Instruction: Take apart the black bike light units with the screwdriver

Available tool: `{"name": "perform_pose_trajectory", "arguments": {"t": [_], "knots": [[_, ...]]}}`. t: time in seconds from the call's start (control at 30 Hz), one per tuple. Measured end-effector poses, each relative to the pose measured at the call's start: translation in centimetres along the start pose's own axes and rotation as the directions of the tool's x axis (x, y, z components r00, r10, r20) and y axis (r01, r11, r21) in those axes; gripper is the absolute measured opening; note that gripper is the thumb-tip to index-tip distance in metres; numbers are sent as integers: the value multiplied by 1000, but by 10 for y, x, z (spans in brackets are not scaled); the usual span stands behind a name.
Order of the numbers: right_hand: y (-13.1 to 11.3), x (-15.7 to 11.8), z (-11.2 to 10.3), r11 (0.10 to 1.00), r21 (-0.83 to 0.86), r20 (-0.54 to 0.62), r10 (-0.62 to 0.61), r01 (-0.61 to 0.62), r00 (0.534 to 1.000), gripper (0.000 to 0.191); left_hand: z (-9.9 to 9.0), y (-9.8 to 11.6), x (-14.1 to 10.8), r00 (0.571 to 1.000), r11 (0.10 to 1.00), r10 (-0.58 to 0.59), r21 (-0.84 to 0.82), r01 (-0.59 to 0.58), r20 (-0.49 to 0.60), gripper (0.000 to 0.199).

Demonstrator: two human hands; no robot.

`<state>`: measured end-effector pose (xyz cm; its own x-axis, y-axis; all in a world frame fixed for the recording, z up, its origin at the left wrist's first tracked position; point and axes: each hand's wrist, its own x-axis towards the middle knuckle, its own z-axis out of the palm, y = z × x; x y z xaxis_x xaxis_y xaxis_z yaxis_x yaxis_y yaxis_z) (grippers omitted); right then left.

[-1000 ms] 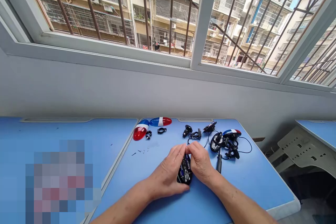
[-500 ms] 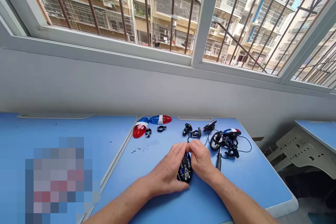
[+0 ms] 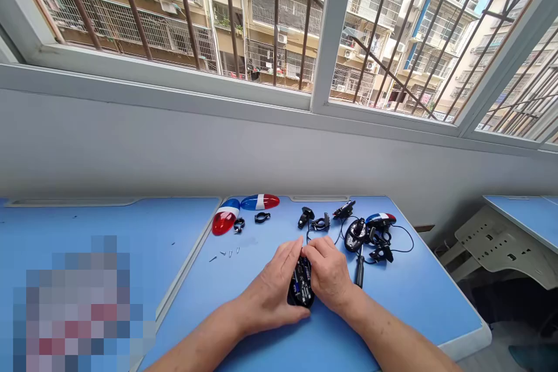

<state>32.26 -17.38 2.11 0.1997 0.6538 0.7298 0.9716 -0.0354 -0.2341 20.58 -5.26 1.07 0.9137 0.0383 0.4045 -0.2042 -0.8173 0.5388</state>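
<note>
Between my hands is a black oval bicycle-light housing (image 3: 301,289), its open inside facing up with batteries and small parts showing. My left hand (image 3: 272,285) wraps its left side, thumb along the near end. At the far end the fingers of my right hand (image 3: 330,272) are bent and pressed close to the left fingertips, covering that end; whether they pinch a small part there is hidden. A black-handled screwdriver (image 3: 359,272) lies just right of my right hand. Beyond the hands sit a black mounting clip (image 3: 306,217) and a clamp (image 3: 321,222), near a thin cable.
Two red, white and blue lens covers (image 3: 260,202) lie at the back left, near black ring clamps (image 3: 262,218). Several screws (image 3: 231,254) are left of my hands. Wired black units and a lens-covered light (image 3: 381,220) crowd the right side of the blue table (image 3: 418,302).
The view has shifted slightly, moving the tabletop things a little left in the picture. My right fingers have curled further over the far end of the housing.
</note>
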Motion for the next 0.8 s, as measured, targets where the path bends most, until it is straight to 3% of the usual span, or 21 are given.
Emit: {"name": "perform_pose_trajectory", "arguments": {"t": [0.27,0.63,0.8], "knots": [[-3,2,0,1000,-10,-61,10,-11,998,27,0,3,0,1000,1000,-16,-3,16,-5,125],[3,-3,3,994,67,-35,85,-82,996,30,-1,0,1,1000,1000,-21,-5,21,9,125],[4,-6,1,996,81,-58,48,-43,997,36,0,-4,1,1000,1000,-18,-1,18,-6,124]]}}
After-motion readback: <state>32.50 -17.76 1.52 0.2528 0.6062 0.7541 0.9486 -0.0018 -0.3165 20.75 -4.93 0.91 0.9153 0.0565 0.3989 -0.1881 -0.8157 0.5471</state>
